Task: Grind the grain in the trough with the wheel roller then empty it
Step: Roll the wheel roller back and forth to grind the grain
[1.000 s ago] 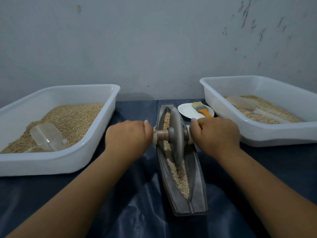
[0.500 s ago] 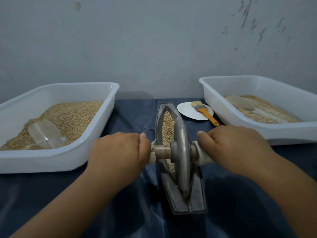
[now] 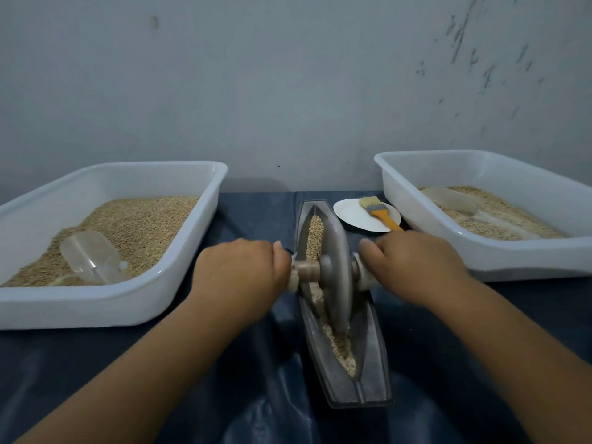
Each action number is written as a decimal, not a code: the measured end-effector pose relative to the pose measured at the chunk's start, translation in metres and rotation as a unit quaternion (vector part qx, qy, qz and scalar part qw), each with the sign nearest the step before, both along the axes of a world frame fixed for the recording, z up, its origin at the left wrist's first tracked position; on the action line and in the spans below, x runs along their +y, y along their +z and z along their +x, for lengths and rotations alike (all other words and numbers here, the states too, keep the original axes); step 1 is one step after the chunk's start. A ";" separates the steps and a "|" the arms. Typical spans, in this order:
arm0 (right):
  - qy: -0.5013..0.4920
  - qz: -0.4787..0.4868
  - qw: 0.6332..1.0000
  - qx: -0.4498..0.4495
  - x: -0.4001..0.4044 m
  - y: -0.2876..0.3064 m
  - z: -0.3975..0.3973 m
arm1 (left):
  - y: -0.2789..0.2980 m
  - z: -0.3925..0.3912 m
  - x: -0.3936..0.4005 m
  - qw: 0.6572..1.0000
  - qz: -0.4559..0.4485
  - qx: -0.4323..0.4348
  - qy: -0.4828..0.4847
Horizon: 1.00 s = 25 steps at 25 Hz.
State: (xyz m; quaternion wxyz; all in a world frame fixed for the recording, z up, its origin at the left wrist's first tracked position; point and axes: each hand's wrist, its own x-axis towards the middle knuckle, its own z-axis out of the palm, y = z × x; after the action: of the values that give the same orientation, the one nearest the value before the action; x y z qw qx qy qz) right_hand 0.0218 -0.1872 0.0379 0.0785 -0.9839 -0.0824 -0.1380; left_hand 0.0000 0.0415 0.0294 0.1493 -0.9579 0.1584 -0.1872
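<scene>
A long metal trough (image 3: 368, 357) lies at the lower centre of the frame, running from near the bottom edge up toward the middle, on a dark blue cloth (image 3: 256, 395); pale grain (image 3: 339, 344) lies along its groove, both below and above the wheel. The wheel roller (image 3: 334, 267) stands upright on its edge in the groove at about mid-trough, its axle reaching out to either side. The left hand (image 3: 238, 274), just left of the disc, is curled round the left axle handle; the right hand (image 3: 413, 264), just right of the disc, is wrapped round the right one; the disc sits between the two fists.

At the left of the frame a white tub (image 3: 105, 307) holds grain and a clear plastic scoop (image 3: 91, 256); at the right a second white tub (image 3: 519, 261) holds grain with another scoop (image 3: 448, 200). Between the trough's far end and the right tub sits a small white plate (image 3: 355, 216) with an orange-handled brush (image 3: 379, 211) lying on it.
</scene>
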 end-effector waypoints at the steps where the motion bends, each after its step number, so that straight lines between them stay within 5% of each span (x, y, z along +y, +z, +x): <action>1: 0.012 0.000 1.000 0.021 -0.006 0.005 -0.015 | 0.000 -0.018 0.001 1.000 -0.016 -0.011 -0.013; 4: 0.020 -0.016 0.999 0.042 -0.016 0.018 -0.040 | 0.008 -0.043 0.004 0.995 -0.098 -0.020 0.012; 7: -0.002 -0.032 0.999 -0.033 -0.001 0.006 -0.019 | -0.003 -0.014 0.002 1.000 0.019 -0.005 0.021; 14: -0.054 0.026 0.990 -0.124 0.012 -0.015 0.060 | 0.014 0.066 -0.010 0.998 0.034 -0.011 0.048; 18: 0.000 0.001 0.997 -0.077 0.004 -0.009 0.016 | 0.000 0.019 -0.001 0.999 0.032 0.008 0.002; 22: 0.033 -0.027 0.999 0.017 -0.012 0.014 -0.037 | 0.003 -0.031 0.007 0.995 -0.079 -0.056 -0.036; 25: 0.007 -0.014 1.000 0.004 -0.010 0.006 -0.026 | 0.005 -0.021 0.001 0.998 -0.026 -0.049 -0.001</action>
State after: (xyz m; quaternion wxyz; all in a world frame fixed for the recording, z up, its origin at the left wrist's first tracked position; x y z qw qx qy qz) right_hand -0.0045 -0.1972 0.0442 0.0666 -0.9847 -0.0913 -0.1328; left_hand -0.0211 0.0428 0.0341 0.1315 -0.9509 0.1471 -0.2383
